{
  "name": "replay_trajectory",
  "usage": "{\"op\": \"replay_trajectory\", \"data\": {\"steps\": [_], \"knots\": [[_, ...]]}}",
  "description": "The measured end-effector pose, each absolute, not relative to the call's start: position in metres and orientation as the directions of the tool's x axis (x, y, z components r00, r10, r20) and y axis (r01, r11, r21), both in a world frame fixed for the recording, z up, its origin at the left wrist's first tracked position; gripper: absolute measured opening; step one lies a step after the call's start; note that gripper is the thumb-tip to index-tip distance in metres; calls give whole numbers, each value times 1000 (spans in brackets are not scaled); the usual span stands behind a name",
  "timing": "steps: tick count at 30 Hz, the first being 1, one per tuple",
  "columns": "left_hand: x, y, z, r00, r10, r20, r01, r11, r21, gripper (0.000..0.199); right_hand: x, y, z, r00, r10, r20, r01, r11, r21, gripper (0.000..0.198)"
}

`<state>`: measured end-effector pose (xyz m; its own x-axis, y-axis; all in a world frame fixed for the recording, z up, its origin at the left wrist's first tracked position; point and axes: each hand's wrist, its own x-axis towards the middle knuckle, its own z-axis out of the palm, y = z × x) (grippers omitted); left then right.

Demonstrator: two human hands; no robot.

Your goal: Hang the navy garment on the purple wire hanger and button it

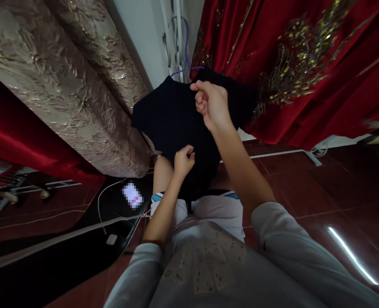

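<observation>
A black garment (179,111) hangs in front of me from a purple hanger (187,64), its lower part reaching down towards my lap. My right hand (211,102) is raised in front of the garment's upper part, fingers curled and pressed together. Lower and to the left, my left hand (184,161) is in front of the dark cloth with thumb and forefinger brought together in a pinch. Anything held in either hand is too small or too dark to make out. Whether the hands touch the cloth, I cannot tell.
Beige textured curtains (70,85) hang at left, and red cloth with gold sequins (301,55) at right. A lit phone (132,195), a white cable and a white charger (111,239) lie on a black surface at left. A white metal rack foot (313,158) stands on the red tiles.
</observation>
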<state>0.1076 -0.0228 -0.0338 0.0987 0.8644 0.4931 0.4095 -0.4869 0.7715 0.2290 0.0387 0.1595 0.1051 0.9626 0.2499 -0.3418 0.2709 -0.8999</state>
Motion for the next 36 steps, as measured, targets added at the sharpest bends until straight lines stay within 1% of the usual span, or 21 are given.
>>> {"op": "replay_trajectory", "data": {"steps": [2, 3, 4, 5, 6, 8, 10, 12, 15, 17, 19, 20, 21, 22, 23, 24, 26, 29, 32, 34, 36], "knots": [[105, -11, -2, 216, 828, 518, 338, -561, 756, 25, 228, 32, 158, 100, 962, 256, -356, 274, -893, 35], [104, -6, 18, 217, 793, 570, 272, -610, 745, 31, 228, 29, 155, 101, 963, 252, -359, 271, -893, 30], [101, 0, 39, 181, 761, 623, 208, -648, 732, 36, 229, 27, 153, 104, 963, 249, -354, 269, -896, 28], [100, 5, 60, 108, 742, 662, 160, -670, 725, 38, 230, 27, 152, 103, 963, 251, -341, 271, -900, 28], [98, 12, 80, 29, 736, 677, 128, -674, 728, 36, 231, 28, 151, 92, 961, 262, -323, 278, -904, 29], [98, 24, 112, -31, 732, 681, 93, -676, 731, 26, 234, 33, 151, 58, 951, 304, -273, 308, -911, 33], [101, 32, 132, -6, 730, 683, 104, -679, 727, 17, 237, 38, 149, 34, 934, 355, -212, 354, -911, 33], [103, 34, 143, 57, 715, 697, 148, -697, 702, 16, 238, 42, 139, 68, 910, 410, -131, 416, -900, 31], [91, 35, 152, 106, 643, 759, 276, -752, 599, 17, 235, 39, 108, 150, 879, 453, 63, 449, -891, 31], [64, 45, 155, 22, 598, 801, 360, -752, 552, 16, 230, 32, 83, 162, 891, 423, 174, 396, -902, 32], [27, 66, 152, -173, 587, 791, 393, -695, 602, 15, 221, 25, 64, 127, 915, 382, 210, 351, -912, 32], [9, 79, 147, -267, 601, 753, 397, -643, 655, 11, 216, 21, 59, 102, 922, 374, 208, 348, -914, 31], [-7, 91, 139, -394, 622, 677, 350, -579, 736, 12, 210, 18, 56, 71, 925, 374, 201, 354, -913, 31], [-19, 103, 128, -522, 651, 551, 256, -496, 830, 17, 205, 16, 56, 44, 926, 374, 191, 360, -913, 31], [-26, 111, 114, -600, 727, 333, 87, -355, 931, 27, 199, 15, 57, 21, 929, 368, 176, 359, -916, 30], [-28, 117, 99, -599, 783, 167, -56, -249, 967, 34, 195, 13, 58, 2, 936, 353, 154, 349, -925, 28], [-20, 118, 69, -532, 847, -11, -175, -98, 980, 39, 192, 9, 57, -27, 956, 292, 75, 293, -953, 24], [4, 101, 32, -400, 911, -98, -204, 16, 979, 34, 203, -5, 37, 26, 986, 163, -68, 164, -984, 22], [21, 79, 18, -265, 955, -136, -209, 81, 975, 25, 226, -27, 3, 181, 979, 94, -105, 114, -988, 22], [28, 66, 22, -179, 979, -98, -198, 62, 978, 21, 238, -40, -16, 264, 959, 101, -77, 125, -989, 20], [36, 54, 33, -114, 993, 41, -188, -62, 980, 18, 242, -48, -23, 305, 944, 126, -43, 146, -988, 19]]}}
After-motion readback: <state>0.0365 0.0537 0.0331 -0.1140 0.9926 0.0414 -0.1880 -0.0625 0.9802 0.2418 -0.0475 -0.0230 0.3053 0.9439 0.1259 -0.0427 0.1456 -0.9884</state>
